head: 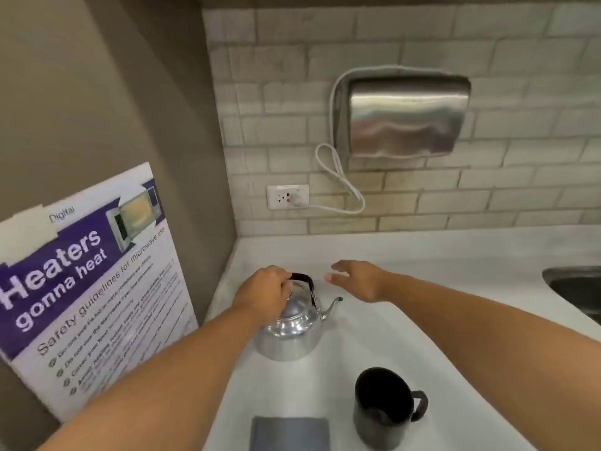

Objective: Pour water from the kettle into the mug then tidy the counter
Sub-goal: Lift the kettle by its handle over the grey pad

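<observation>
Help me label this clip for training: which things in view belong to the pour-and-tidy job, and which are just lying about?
Belongs to the job:
- kettle, its handle gripped by the left hand
- black mug
- grey cloth, probably for wiping
- right hand, open, hovering beyond the spout

Just there:
- microwave safety poster
- hand dryer
- wall socket
- sink

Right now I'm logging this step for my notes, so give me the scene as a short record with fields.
left hand: closed around the kettle's black handle
right hand: open, held above the counter beyond the spout, holding nothing
kettle: silver, standing on the counter, spout pointing right
mug: black, upright, handle to the right, nearer than the kettle
cloth: grey, folded, left of the mug
counter: white
</observation>
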